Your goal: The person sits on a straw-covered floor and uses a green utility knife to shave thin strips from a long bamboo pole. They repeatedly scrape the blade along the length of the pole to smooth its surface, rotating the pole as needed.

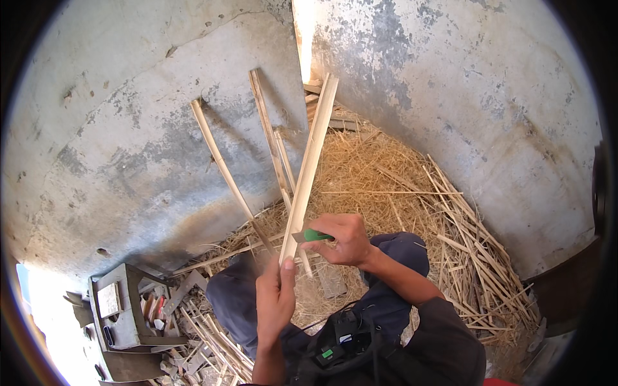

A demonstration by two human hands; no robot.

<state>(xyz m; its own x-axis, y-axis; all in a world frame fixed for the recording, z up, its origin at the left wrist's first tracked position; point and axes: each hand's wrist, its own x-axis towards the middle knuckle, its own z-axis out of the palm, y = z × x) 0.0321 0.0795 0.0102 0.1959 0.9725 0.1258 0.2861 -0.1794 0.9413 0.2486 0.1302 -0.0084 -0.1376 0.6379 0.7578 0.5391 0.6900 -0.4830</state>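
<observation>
While the person sits low over the littered floor, seen here from the head view, a long pale strip slants up and away from between the knees toward the corner of the room, its far end high and its near end down by the left hand. The fingers of that hand are curled closed about the near end, with the thumb laid along the strip, presumably to steady it and keep it from twisting. The right hand makes a closed fist round the green handle of a knife, and the blade lies crosswise over the strip a little above the left thumb; I can't tell from here how hard it presses. Holding the strip at such a slope probably leaves its length clear of the legs, though whether the far end touches anything I can't make out. Over by the left wall a few poles lean upright, perhaps to be within easy reach. Beyond the knees spreads a heap of straw-coloured shavings, and to the right thin sticks lie piled along the foot of the other wall, likely kept there to be out of the way, while a battered wooden box stands at the left
</observation>
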